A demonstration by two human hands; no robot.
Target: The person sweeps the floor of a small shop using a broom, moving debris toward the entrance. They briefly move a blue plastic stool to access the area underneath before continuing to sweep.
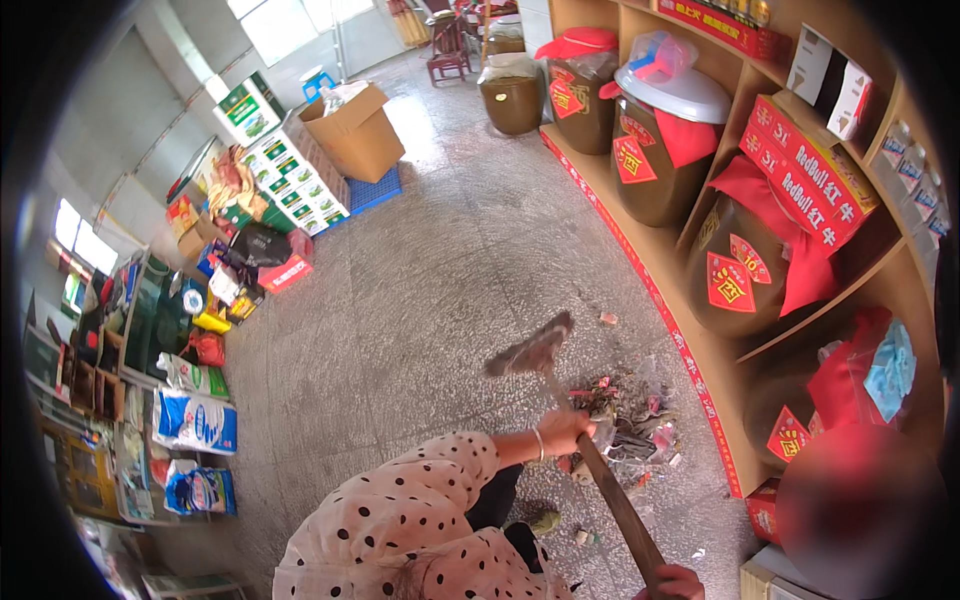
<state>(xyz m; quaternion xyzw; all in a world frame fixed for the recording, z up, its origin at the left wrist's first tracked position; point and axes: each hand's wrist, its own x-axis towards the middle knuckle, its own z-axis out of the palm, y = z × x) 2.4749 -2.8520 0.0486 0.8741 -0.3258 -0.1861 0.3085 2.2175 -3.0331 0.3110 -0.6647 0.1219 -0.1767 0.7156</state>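
My left hand (568, 432), with a bracelet at the wrist, grips the wooden handle of a broom (620, 500) partway down. Close to the lower edge, my right hand (678, 582) is closed round the upper end of the same handle. The broom's wide, dark, dirty head (530, 348) points away from me; whether it touches the floor I cannot tell. Right of the handle lies a heap of litter (645, 425), with wrappers, clear plastic and dark scraps. A small pinkish scrap (608, 319) lies apart, beyond the heap. My white sleeve has black dots.
Wooden shelving (735, 465) with a red-edged base curves along the right, holding large brown jars (652, 185) and red boxes (800, 185). Stacked cartons (295, 175) and an open cardboard box (355, 130) stand at the far left. Bags (195, 420) line the left side. Speckled floor (400, 300) spreads between.
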